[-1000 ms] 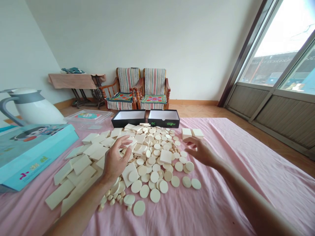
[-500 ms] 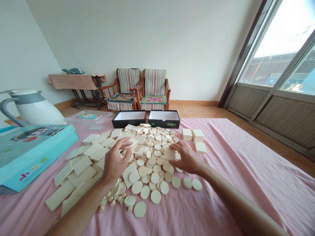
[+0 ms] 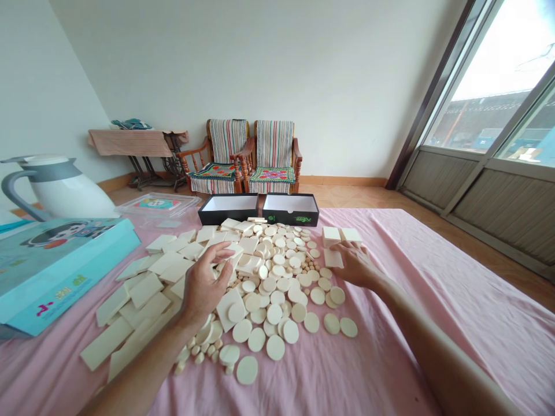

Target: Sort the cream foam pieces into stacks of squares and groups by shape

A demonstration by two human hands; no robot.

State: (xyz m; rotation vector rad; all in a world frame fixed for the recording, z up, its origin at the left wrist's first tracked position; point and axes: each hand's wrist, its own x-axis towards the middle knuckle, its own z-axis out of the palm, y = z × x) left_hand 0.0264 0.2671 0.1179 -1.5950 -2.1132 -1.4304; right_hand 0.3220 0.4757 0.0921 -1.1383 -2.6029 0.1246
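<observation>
My left hand [image 3: 208,280] is curled at the left of a heap of pale wooden pieces, fingers and thumb around a wooden tile [image 3: 236,252] whose far part shows past the fingertips. Over on the right, my right hand [image 3: 356,264] grips a square wooden tile [image 3: 333,258], held low beside the tile stacks. Two of these stacks, a left one [image 3: 331,234] and a right one [image 3: 350,235], stand just beyond its fingers. Round wooden discs [image 3: 276,348] spread between my hands, and larger rectangular wooden boards [image 3: 106,344] lie to the left.
Two black boxes [image 3: 291,217] with white insides stand behind the heap. At the left are a turquoise box [image 3: 82,271], a white jug [image 3: 71,188] and a clear plastic container [image 3: 158,212]. A pink cloth [image 3: 416,254] covers the surface. Two wooden armchairs [image 3: 273,150] stand beyond.
My right hand has carried the square tile from above the discs rightward to the tile stacks, now covering the nearest stack. My left hand stays in place.
</observation>
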